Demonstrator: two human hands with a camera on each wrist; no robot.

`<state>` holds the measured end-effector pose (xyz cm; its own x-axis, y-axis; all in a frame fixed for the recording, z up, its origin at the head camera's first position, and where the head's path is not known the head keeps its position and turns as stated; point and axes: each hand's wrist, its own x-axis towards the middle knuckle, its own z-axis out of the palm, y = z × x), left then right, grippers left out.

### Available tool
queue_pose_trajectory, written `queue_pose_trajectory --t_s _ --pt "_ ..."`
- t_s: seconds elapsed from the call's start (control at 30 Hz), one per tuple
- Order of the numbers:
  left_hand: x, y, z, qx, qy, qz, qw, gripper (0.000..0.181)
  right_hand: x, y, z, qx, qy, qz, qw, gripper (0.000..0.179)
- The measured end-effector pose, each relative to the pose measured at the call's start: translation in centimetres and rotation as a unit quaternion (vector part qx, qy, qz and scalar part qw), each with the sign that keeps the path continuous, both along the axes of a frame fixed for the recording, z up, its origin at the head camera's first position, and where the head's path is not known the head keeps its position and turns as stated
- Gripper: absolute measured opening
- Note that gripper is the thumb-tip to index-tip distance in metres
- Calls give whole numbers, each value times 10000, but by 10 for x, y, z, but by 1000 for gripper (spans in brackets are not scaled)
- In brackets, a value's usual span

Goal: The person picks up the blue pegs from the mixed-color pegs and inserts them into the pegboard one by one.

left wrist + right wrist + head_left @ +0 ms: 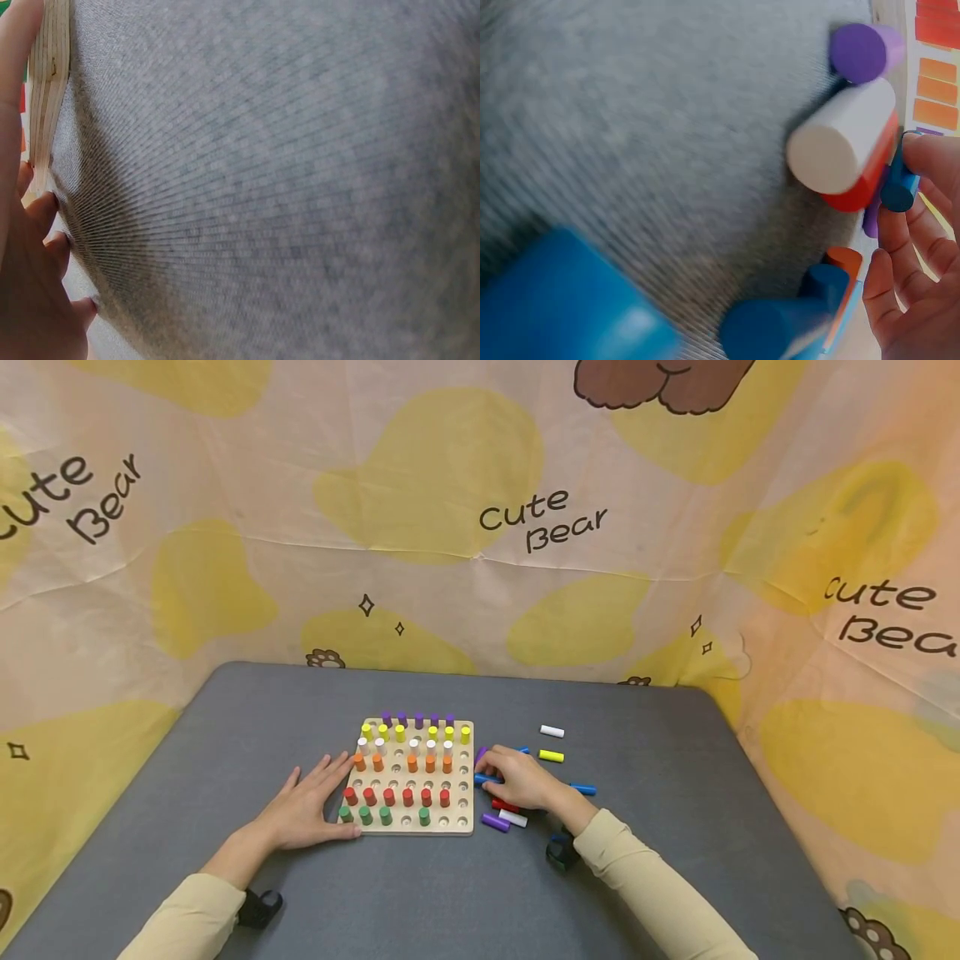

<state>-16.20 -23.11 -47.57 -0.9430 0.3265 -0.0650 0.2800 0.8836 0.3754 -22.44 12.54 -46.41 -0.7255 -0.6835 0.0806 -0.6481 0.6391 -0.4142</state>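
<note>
A wooden pegboard (459, 829) lies on the table, with rows of purple, yellow, white, orange, red and green pegs standing in it. One row of holes, between the orange and red pegs, holds none. My left hand (303, 810) rests at the board's left side, fingers spread along the edge and thumb at the near left corner. Just off the board's right edge my right hand (519, 777) pinches a blue peg (901, 180) between thumb and fingers; the peg also shows in the head view at the fingertips.
Loose pegs lie right of the board: a white peg (552, 732) and a yellow peg (551, 756) farther back, a blue peg (583, 790) by the right wrist, a purple peg (495, 822) and another white peg (513, 818) nearer. Patterned cloth (450, 527) hangs behind the grey table (420, 902).
</note>
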Motion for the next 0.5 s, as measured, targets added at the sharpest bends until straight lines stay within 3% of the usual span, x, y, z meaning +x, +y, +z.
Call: queue_pose_trajectory --t_s 0.5 --pt "0 -1 -1 61 32 -43 10000 111 -5 -2 19 -162 344 -54 9993 19"
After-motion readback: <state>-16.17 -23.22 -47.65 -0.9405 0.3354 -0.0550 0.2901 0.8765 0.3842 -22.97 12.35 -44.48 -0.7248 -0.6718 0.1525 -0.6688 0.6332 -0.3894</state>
